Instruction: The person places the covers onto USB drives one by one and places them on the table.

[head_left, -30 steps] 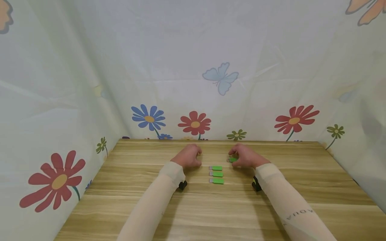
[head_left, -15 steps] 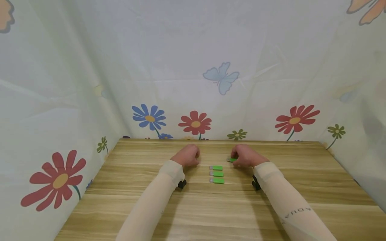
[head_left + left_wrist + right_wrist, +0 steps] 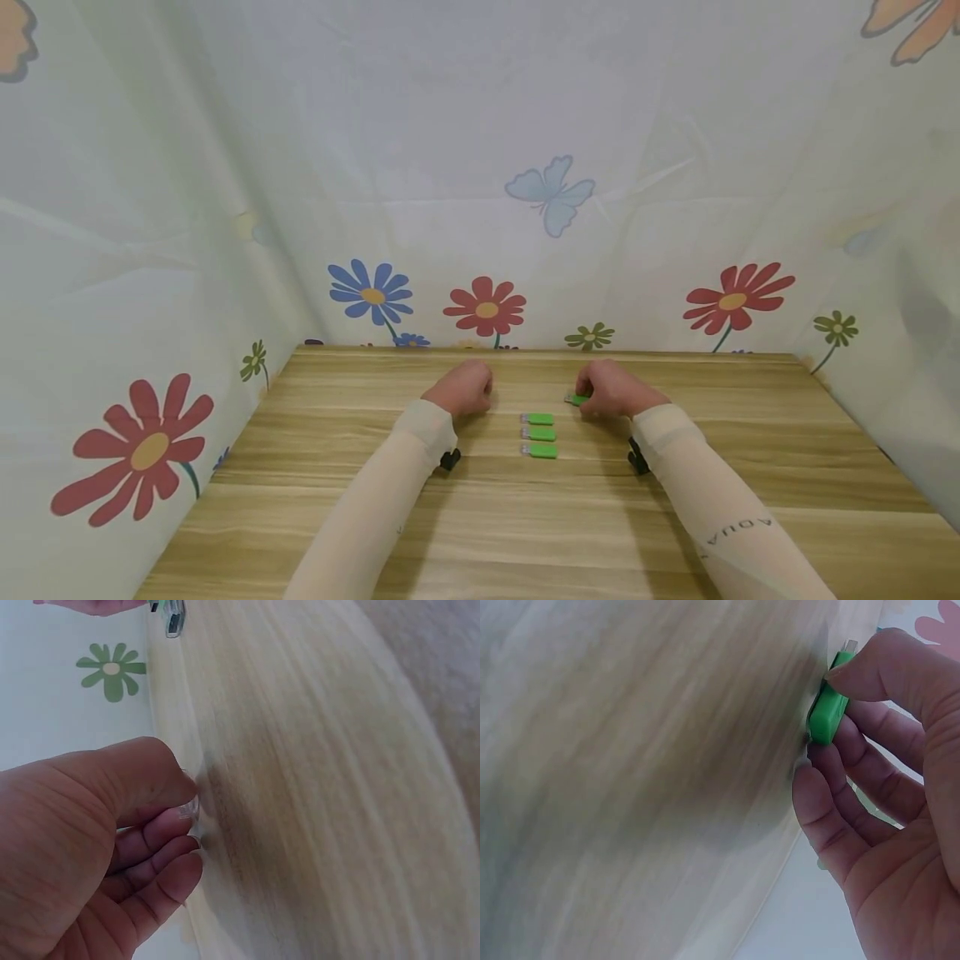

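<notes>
My right hand (image 3: 611,390) pinches a green USB stick (image 3: 829,709) between thumb and fingers, low over the wooden tabletop. In the right wrist view the stick's metal plug points away from the palm. Across a gap to the left, my left hand (image 3: 462,390) has its fingers curled at the table surface. Its thumb and forefinger pinch a small clear plastic cap (image 3: 189,808), mostly hidden by the fingertips. Between the hands and nearer to me, three more green USB sticks (image 3: 542,434) lie in a column, their pale plug ends to the left.
The wooden table (image 3: 480,525) ends at a pale curtain (image 3: 420,167) printed with flowers and a butterfly, which hangs behind it and on both sides. Black camera mounts (image 3: 451,459) sit under both wrists.
My left hand's fingers have drawn together and the hand has shifted slightly left. The right hand's fingers have closed in on the green USB stick. The three lying sticks have not moved.
</notes>
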The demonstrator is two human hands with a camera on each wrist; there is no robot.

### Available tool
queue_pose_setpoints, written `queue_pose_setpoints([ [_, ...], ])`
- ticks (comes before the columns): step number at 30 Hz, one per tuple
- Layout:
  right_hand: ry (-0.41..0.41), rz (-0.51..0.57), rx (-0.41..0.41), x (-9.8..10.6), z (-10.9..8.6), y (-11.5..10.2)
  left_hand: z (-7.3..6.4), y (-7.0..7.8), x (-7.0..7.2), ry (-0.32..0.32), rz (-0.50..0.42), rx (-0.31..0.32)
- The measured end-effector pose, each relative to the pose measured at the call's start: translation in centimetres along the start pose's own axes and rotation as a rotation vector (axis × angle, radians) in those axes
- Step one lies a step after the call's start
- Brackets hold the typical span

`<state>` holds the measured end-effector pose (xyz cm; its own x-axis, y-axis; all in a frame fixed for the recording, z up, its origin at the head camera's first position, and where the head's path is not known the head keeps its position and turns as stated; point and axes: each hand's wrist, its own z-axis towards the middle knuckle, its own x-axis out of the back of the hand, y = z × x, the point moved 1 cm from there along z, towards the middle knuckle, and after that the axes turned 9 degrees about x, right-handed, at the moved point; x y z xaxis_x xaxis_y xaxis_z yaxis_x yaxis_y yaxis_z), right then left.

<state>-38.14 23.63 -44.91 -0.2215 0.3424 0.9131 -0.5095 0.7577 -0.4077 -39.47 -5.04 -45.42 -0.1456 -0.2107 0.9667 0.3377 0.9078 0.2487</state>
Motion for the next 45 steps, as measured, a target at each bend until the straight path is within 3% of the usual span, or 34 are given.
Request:
queue_pose_setpoints([
  [12, 0.009, -0.024, 0.022, -0.1, -0.3, -0.1, -0.3, -0.6, -0.1, 0.010, -0.023, -0.026],
  [22, 0.041, 0.005, 0.042, -0.2, -2.0, -0.3, -0.8, -0.5, 0.0, 0.048, -0.022, -0.065],
  [29, 0.061, 0.011, 0.103, 0.4, -2.9, -1.4, -2.0, 0.0, 0.6, 0.059, -0.098, -0.082],
  [36, 0.071, 0.045, 0.179, 1.3, -4.1, -2.8, -3.5, 0.8, 1.3, 0.030, -0.156, -0.117],
  [45, 0.105, 0.142, 0.273, 1.5, -5.0, -4.8, -5.7, 1.7, 1.8, 0.041, -0.202, -0.148],
])
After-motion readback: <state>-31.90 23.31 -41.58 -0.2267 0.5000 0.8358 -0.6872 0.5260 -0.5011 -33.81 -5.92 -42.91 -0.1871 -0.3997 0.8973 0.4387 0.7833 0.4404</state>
